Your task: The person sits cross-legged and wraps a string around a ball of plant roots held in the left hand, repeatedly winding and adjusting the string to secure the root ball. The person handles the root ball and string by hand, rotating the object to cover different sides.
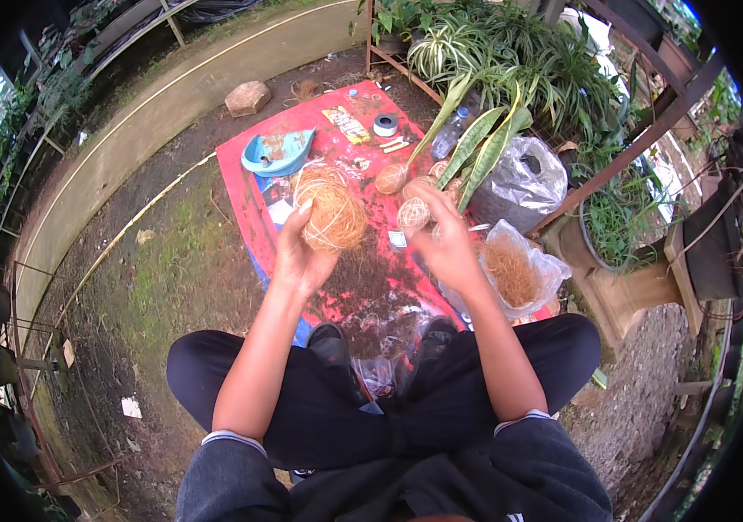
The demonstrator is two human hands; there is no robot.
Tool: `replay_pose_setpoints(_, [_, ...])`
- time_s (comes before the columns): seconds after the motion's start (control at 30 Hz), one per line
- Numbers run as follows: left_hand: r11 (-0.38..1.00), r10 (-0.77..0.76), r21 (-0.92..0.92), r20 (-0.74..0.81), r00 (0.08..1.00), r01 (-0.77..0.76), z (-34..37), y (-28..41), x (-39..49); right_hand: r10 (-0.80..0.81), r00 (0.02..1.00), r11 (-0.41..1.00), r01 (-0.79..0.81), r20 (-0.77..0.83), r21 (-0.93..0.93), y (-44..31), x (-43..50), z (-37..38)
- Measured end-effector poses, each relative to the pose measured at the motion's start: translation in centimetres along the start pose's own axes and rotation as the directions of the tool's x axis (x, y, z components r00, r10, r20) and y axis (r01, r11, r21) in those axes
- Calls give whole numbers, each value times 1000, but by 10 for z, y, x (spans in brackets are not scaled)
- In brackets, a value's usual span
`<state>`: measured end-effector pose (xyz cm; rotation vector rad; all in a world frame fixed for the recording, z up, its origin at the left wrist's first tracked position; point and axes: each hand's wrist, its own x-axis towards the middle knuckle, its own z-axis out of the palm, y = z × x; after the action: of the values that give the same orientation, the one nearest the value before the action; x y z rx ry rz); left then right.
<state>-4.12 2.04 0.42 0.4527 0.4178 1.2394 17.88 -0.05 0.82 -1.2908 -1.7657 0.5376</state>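
My left hand [306, 251] grips a ball of coir fibre [335, 209], with pale string wound around it. To its right, over the sheet, my right hand [443, 238] has its fingers curved and the thumb apart from them. A smaller string-wrapped ball [414, 213] shows between its thumb and forefinger; whether they touch it cannot be told. Beyond that hand several more wrapped balls lie together, one of them a brown ball [391, 178] with a long leaf rising from it. Broad variegated leaves [476, 143] stand up out of the group.
A soil-strewn red sheet [241, 150] lies before me. It bears a blue plastic scoop [280, 153], a roll of tape [385, 124] and a yellow packet [347, 124]. At right are a plastic bottle [450, 134], a silvery-black plastic bag [518, 179] and a clear bag of coir [512, 271].
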Motion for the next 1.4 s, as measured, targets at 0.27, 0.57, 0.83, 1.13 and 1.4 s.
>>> replay_pose_setpoints(0.27, [971,-216,-92,74,974,223,-13,-6,-10,154,771,884,-387,618,263,-6,-7,20])
replay_pose_setpoints(0.57, [937,-307,166,-33,951,308,-2,-10,-7,24,951,865,-174,309,470,0,-15,34])
replay_pose_setpoints(0.83, [996,-91,-9,-219,971,91,-1,6,2,301,901,-41,-316,313,948,23,5,-8])
replay_pose_setpoints(1.13, [998,45,48,-214,976,-35,-4,1,5,96,969,900,-182,-229,-395,41,-6,2])
replay_pose_setpoints(1.4, [998,7,63,-125,992,1,-5,-21,3,44,621,791,-500,783,352,-17,-18,42])
